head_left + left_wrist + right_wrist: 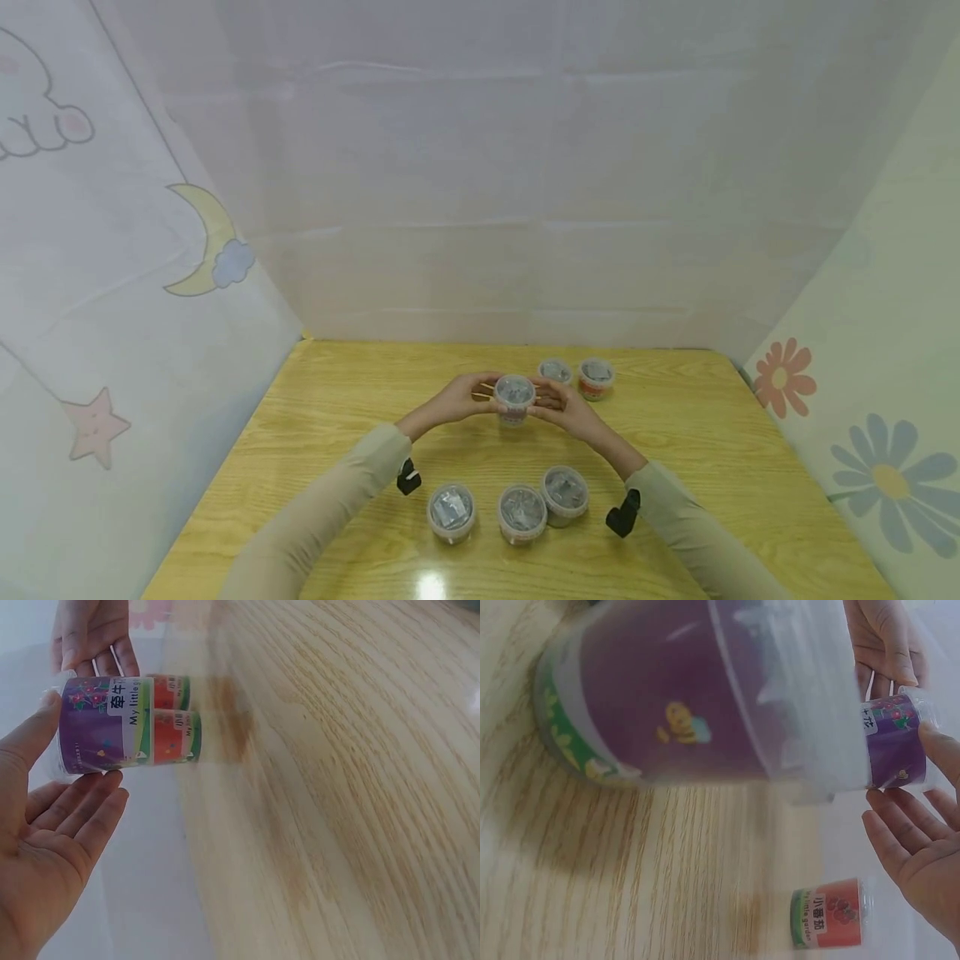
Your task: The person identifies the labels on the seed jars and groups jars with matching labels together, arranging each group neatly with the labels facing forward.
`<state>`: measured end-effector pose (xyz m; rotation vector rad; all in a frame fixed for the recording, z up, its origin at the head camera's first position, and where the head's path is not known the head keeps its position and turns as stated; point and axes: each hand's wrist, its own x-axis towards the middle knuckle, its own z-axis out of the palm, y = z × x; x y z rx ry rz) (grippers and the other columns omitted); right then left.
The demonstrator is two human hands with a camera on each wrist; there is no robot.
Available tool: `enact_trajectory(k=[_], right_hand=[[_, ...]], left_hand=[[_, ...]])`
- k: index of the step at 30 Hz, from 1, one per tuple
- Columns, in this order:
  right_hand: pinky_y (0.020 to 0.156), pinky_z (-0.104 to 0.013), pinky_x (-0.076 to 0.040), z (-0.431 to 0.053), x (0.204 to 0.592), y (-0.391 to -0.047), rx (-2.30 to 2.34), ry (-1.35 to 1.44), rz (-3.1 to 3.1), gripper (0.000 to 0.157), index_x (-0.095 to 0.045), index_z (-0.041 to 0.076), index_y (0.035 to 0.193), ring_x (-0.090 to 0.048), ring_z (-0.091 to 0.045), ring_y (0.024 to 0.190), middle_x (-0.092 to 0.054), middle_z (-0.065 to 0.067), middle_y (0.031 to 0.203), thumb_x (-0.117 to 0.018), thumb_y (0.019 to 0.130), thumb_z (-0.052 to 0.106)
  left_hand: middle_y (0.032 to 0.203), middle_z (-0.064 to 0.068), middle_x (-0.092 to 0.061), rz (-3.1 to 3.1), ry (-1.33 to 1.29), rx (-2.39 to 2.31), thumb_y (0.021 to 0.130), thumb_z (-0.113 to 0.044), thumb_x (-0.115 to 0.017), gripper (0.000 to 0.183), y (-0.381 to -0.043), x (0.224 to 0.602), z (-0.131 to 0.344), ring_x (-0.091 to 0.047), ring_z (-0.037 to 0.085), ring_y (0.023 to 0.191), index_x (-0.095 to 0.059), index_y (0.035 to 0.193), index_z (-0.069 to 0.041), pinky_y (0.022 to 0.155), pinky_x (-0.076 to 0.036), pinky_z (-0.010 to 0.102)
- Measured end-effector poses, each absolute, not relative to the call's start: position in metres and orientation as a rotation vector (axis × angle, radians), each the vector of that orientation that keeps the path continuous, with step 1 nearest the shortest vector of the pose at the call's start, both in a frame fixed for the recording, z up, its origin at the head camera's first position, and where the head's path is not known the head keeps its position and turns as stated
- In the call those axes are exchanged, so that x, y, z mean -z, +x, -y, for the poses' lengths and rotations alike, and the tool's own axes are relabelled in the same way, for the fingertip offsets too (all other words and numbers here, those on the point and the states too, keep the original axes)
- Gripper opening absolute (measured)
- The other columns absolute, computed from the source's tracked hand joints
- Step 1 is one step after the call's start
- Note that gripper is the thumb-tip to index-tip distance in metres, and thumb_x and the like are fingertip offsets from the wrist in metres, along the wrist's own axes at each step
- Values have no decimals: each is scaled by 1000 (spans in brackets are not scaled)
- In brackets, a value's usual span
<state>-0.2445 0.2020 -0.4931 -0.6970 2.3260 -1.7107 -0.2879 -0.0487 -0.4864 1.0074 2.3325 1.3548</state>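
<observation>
Both hands hold a lidded plastic planting cup (513, 403) above the middle of the table. Its purple label (94, 727), printed with flowers and "My little" lettering, faces the left wrist camera. My left hand (456, 402) grips the cup's left side, thumb near the lid rim and fingers curved behind. The right hand (572, 412) holds the opposite side in the same way. Silvery packets show through the clear lid. In the right wrist view, a purple-labelled cup (667, 697) stands large in the foreground, partly covering the held one.
At the back stand two red-labelled cups, one (596, 379) in full view and another (555, 372) partly behind the right hand. Three lidded cups are near the front: one on the left (452, 514), two side by side, middle (522, 515) and right (565, 496). Printed cloth walls (480, 208) enclose the wooden table (345, 375).
</observation>
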Motion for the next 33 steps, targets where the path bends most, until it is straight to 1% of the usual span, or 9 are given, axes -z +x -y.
enact_trajectory(k=[2,7,9,12,15,19,24,29,33], right_hand=[[86,-31,-52,-203,496,-247,1708,-691,-2325,56,-39,6,139,-55,-35,113,-52,-21,127,-62,89,16],[87,-29,-52,-206,503,-251,1703,-707,-2309,55,-40,7,138,-54,-36,114,-51,-21,129,-62,89,17],[87,-29,-52,-207,505,-252,1704,-718,-2303,54,-40,6,138,-54,-37,115,-51,-21,129,-62,89,17],[87,-29,-52,-207,509,-254,1709,-731,-2299,54,-41,5,137,-54,-37,114,-50,-22,130,-63,89,16],[86,-30,-52,-207,512,-254,1709,-768,-2308,54,-40,1,137,-54,-40,113,-50,-25,129,-63,89,13],[86,-30,-52,-208,515,-255,1720,-826,-2282,54,-38,-4,137,-51,-45,113,-47,-30,129,-61,89,8],[87,-30,-52,-209,521,-257,1727,-843,-2254,54,-37,-6,137,-50,-48,113,-46,-31,130,-60,89,5],[87,-30,-52,-210,527,-259,1707,-841,-2263,55,-37,-5,137,-50,-47,114,-45,-30,131,-61,89,8],[87,-29,-52,-210,529,-258,1696,-818,-2257,58,-35,-4,139,-49,-47,115,-44,-29,133,-61,89,10]], left_hand=[[129,4,-54,-2327,1018,-1355,85,-26,-69,59,-289,489,47,-56,20,113,-45,137,-15,93,-48,31],[129,3,-54,-2362,1044,-1285,85,-31,-68,59,-290,490,46,-56,19,113,-45,137,-15,94,-47,36],[127,1,-56,-2390,1050,-1246,84,-35,-68,60,-290,490,46,-56,16,111,-46,136,-16,94,-48,35],[125,1,-57,-2403,1056,-1212,84,-35,-69,59,-292,492,45,-57,16,110,-47,135,-16,94,-47,39],[126,1,-57,-2404,1061,-1185,83,-35,-69,60,-294,496,43,-57,16,110,-47,135,-14,95,-47,41],[127,1,-56,-2407,1047,-1158,84,-35,-69,60,-294,497,42,-57,15,111,-47,135,-14,95,-47,38],[125,2,-57,-2424,1026,-1123,84,-35,-68,60,-293,498,41,-58,15,109,-46,135,-12,91,-49,31],[126,1,-57,-2438,1015,-1092,84,-38,-67,63,-293,503,41,-58,14,109,-45,137,-12,90,-49,28],[126,1,-56,-2435,999,-1096,84,-40,-67,64,-293,506,40,-57,14,109,-44,137,-12,90,-49,28]])
